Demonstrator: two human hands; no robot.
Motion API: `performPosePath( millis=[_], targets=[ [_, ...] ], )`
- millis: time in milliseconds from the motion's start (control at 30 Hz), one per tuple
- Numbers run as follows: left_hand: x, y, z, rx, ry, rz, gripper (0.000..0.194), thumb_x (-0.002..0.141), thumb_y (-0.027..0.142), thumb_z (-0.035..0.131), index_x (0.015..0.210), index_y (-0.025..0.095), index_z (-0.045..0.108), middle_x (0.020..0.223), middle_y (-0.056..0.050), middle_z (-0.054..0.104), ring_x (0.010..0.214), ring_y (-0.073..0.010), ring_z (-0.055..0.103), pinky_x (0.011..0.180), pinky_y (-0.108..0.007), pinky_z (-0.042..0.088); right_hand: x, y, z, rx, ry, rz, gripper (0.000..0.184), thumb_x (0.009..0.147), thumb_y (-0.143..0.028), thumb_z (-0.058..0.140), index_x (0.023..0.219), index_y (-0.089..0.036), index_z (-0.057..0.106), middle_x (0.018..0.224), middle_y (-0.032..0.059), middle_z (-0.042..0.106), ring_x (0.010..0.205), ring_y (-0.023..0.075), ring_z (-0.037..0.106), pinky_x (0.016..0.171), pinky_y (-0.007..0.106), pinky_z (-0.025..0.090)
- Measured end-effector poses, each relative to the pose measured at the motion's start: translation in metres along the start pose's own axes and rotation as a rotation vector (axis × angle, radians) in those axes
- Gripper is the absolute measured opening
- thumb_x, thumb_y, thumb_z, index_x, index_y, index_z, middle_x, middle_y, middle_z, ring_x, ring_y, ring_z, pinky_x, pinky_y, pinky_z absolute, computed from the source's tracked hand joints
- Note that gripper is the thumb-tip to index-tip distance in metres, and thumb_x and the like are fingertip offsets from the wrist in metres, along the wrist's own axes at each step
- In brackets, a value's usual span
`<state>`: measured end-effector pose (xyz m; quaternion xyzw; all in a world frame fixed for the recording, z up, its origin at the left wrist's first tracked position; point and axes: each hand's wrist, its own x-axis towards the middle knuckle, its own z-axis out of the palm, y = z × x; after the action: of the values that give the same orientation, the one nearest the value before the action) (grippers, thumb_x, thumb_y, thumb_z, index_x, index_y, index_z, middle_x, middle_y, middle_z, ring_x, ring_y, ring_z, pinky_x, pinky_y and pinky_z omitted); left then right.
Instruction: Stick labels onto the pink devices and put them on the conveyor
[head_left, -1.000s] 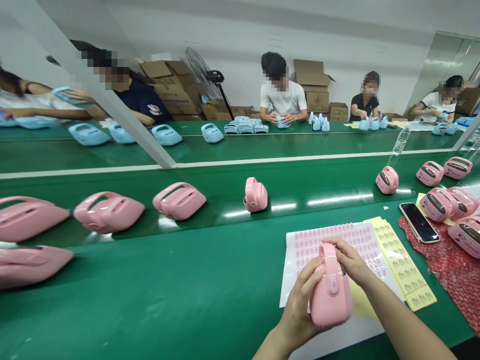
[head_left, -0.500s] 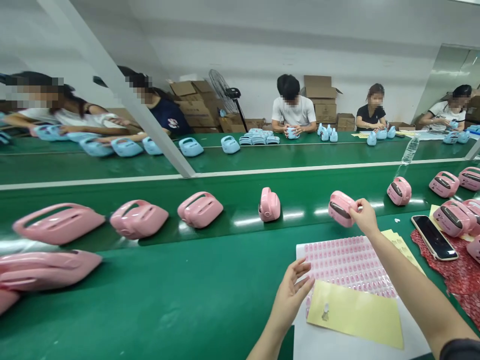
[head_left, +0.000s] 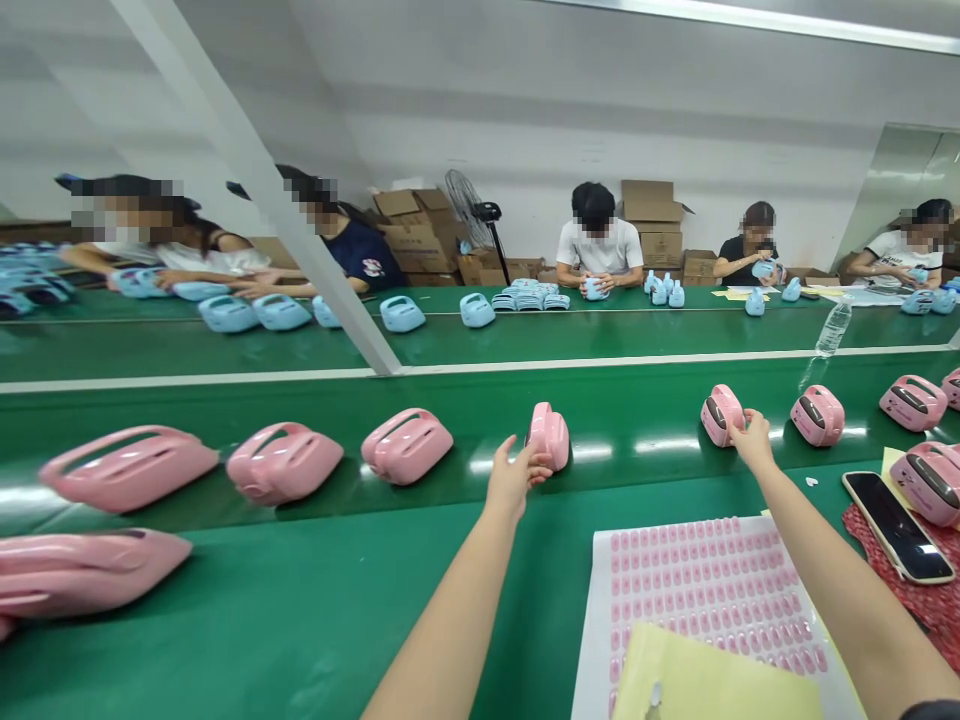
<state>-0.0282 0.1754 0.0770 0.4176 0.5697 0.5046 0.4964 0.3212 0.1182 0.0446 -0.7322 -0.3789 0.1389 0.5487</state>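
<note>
My left hand (head_left: 514,474) reaches out to the conveyor belt (head_left: 637,400) and closes its fingers on the near side of an upright pink device (head_left: 551,436). Further right, my right hand (head_left: 752,440) has its fingertips on a second pink device (head_left: 721,414), which stands on the belt. In front of me lies a white sheet of small pink stickers (head_left: 697,585), and a yellow backing paper (head_left: 712,685) covers its near edge.
More pink devices lie on the belt at the left (head_left: 409,445) and right (head_left: 817,415). At the right are a phone (head_left: 896,525), a red mat (head_left: 934,610) and a water bottle (head_left: 832,328). Across the far belt, several people handle blue devices (head_left: 401,314).
My right hand carried its pink device out and set it on the belt. My left hand left the sticker sheet and reached the upright pink device. The camera tilted upward.
</note>
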Motion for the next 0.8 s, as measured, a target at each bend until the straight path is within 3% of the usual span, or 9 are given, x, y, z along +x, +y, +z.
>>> performPosePath(
  millis=[100, 200, 333, 400, 500, 567, 667, 733, 800],
  targets=[
    [0.013, 0.002, 0.014, 0.071, -0.068, -0.019, 0.024, 0.087, 0.033, 0.048, 0.1, 0.014, 0.054, 0.079, 0.0, 0.06, 0.055, -0.0093, 0.056, 0.049, -0.025, 0.048, -0.024, 0.003, -0.006, 0.026, -0.021, -0.038, 0.04, 0.068, -0.025, 0.053, 0.107, -0.015, 0.048, 0.107, 0.0143, 0.05, 0.084, 0.0213, 0.057, 0.083, 0.039, 0.044],
    [0.002, -0.007, 0.032, 0.156, -0.16, 0.035, 0.022, 0.087, 0.033, 0.048, 0.093, 0.013, 0.057, 0.074, 0.001, 0.061, 0.055, -0.01, 0.057, 0.052, -0.027, 0.049, -0.059, 0.003, -0.005, 0.056, -0.168, -0.08, 0.034, 0.065, -0.028, 0.058, 0.098, -0.017, 0.054, 0.096, 0.0088, 0.057, 0.083, 0.0207, 0.058, 0.079, 0.039, 0.046],
    [-0.041, -0.027, 0.05, 0.278, -0.303, 0.232, 0.006, 0.078, 0.025, 0.057, 0.075, 0.02, 0.06, 0.041, 0.007, 0.05, 0.045, -0.0134, 0.057, 0.056, -0.025, 0.047, -0.107, -0.01, 0.006, 0.231, -0.507, 0.048, 0.036, 0.063, -0.036, 0.065, 0.095, -0.021, 0.058, 0.09, 0.0051, 0.064, 0.08, 0.0188, 0.062, 0.068, 0.034, 0.049],
    [-0.068, -0.036, 0.055, 0.33, -0.366, 0.349, 0.007, 0.07, 0.023, 0.063, 0.064, 0.023, 0.06, 0.04, 0.006, 0.052, 0.046, -0.0153, 0.059, 0.054, -0.023, 0.045, -0.125, -0.023, 0.012, 0.438, -0.636, 0.175, 0.039, 0.064, -0.038, 0.065, 0.099, -0.023, 0.057, 0.098, 0.0065, 0.065, 0.089, 0.0197, 0.062, 0.071, 0.033, 0.049],
    [-0.107, -0.043, 0.058, 0.358, -0.441, 0.526, 0.01, 0.065, 0.026, 0.066, 0.057, 0.025, 0.06, 0.049, 0.002, 0.059, 0.052, -0.0165, 0.06, 0.054, -0.024, 0.044, -0.141, -0.045, 0.015, 0.713, -0.649, 0.262, 0.043, 0.059, -0.033, 0.068, 0.1, -0.024, 0.057, 0.1, 0.0057, 0.065, 0.094, 0.0213, 0.061, 0.069, 0.032, 0.05],
    [-0.128, -0.046, 0.054, 0.353, -0.469, 0.633, 0.006, 0.065, 0.031, 0.065, 0.064, 0.026, 0.064, 0.053, 0.0, 0.062, 0.053, -0.0173, 0.059, 0.056, -0.026, 0.046, -0.146, -0.058, 0.011, 0.803, -0.611, 0.324, 0.044, 0.057, -0.028, 0.066, 0.099, -0.023, 0.056, 0.091, 0.003, 0.066, 0.082, 0.0205, 0.063, 0.06, 0.029, 0.05],
    [-0.153, -0.049, 0.037, 0.299, -0.437, 0.755, 0.018, 0.067, 0.038, 0.065, 0.08, 0.026, 0.067, 0.062, -0.003, 0.066, 0.058, -0.0181, 0.06, 0.062, -0.03, 0.049, -0.15, -0.068, -0.002, 0.806, -0.581, 0.448, 0.039, 0.056, -0.025, 0.061, 0.094, -0.022, 0.057, 0.07, -0.0019, 0.063, 0.058, 0.0157, 0.058, 0.046, 0.025, 0.044],
    [-0.168, -0.052, 0.025, 0.206, -0.304, 0.807, 0.025, 0.071, 0.043, 0.062, 0.09, 0.026, 0.064, 0.07, -0.003, 0.067, 0.066, -0.019, 0.062, 0.067, -0.032, 0.05, -0.155, -0.069, -0.011, 0.774, -0.582, 0.462, 0.03, 0.057, -0.027, 0.058, 0.086, -0.021, 0.059, 0.061, -0.0031, 0.058, 0.053, 0.0137, 0.053, 0.044, 0.024, 0.04],
    [-0.183, -0.054, 0.018, 0.094, -0.194, 0.718, 0.036, 0.083, 0.044, 0.045, 0.114, 0.026, 0.053, 0.084, -0.005, 0.067, 0.078, -0.0201, 0.063, 0.07, -0.035, 0.05, -0.164, -0.068, -0.017, 0.719, -0.582, 0.413, 0.02, 0.061, -0.03, 0.055, 0.077, -0.02, 0.06, 0.061, -0.0023, 0.057, 0.058, 0.0141, 0.052, 0.05, 0.025, 0.041]
  ],
)
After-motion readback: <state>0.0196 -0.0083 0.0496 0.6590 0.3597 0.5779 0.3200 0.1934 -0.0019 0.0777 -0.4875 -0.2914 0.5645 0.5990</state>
